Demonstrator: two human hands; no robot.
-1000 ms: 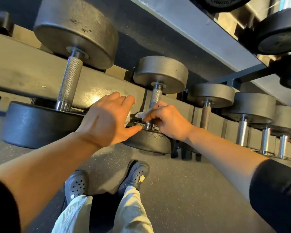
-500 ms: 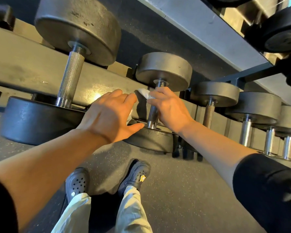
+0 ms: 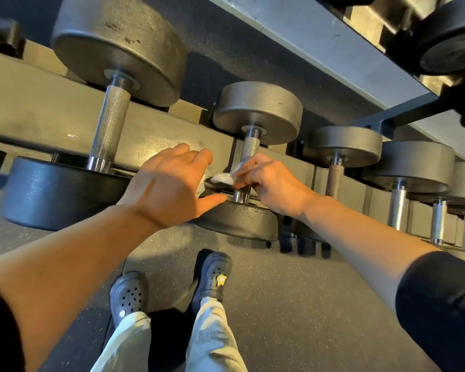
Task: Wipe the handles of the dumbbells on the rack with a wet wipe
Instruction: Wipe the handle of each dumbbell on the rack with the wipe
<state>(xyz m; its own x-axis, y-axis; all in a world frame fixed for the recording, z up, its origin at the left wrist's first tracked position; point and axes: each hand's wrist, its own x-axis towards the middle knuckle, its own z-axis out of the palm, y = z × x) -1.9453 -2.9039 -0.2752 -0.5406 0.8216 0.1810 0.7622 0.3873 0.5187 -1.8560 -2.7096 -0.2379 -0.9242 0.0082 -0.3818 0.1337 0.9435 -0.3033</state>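
The right hand [image 3: 269, 182] has its grip closed around the lower part of the handle [image 3: 249, 150] of the middle dumbbell [image 3: 258, 111], with the white wipe [image 3: 222, 178] pressed between the fingers and the metal. A crumpled end of the wipe sticks out to the left of the hand. Above the hand, the knurled upper part of the handle shows bare.

The left hand [image 3: 172, 183] is flat, fingers straight and together, and holds nothing; it rests against the rack [image 3: 38, 114] beam just beside this dumbbell, with the thumb touching the near weight [image 3: 239, 221].

To the left, a bigger dumbbell [image 3: 110, 124] lies on the same rack. To the right, a row of smaller dumbbells [image 3: 397, 183] continues, well apart from both hands. An upper shelf [image 3: 320, 36] carries more weights.

Below, on the grey floor [image 3: 293, 304], stand two dark clogs [image 3: 212, 277] and light trousers [image 3: 212, 339].
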